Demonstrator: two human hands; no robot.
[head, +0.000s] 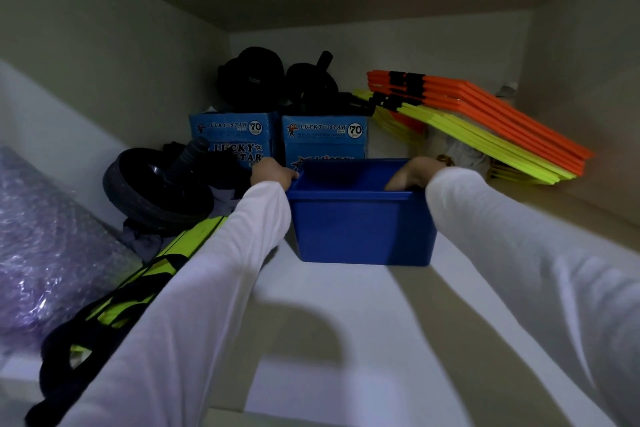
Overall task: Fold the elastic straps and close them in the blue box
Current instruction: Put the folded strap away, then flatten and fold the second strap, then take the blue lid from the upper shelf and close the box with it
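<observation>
A blue plastic box (pixel 360 229) without a lid stands on a white shelf, in the middle of the head view. My left hand (pixel 272 173) grips its left rim, fingers curled over the edge. At the right rim, my right hand (pixel 414 174) holds the box with its fingers reaching inside. White sleeves cover both arms. The inside of the box is dark and I cannot see any elastic straps in it.
Two blue Lucky Star cartons (pixel 278 139) stand just behind the box with black gear on top. Orange and yellow flat bars (pixel 485 121) lean at the right. A black wheel (pixel 156 191), a yellow-black strap bundle (pixel 138 291) and purple bubble wrap (pixel 45 246) lie left.
</observation>
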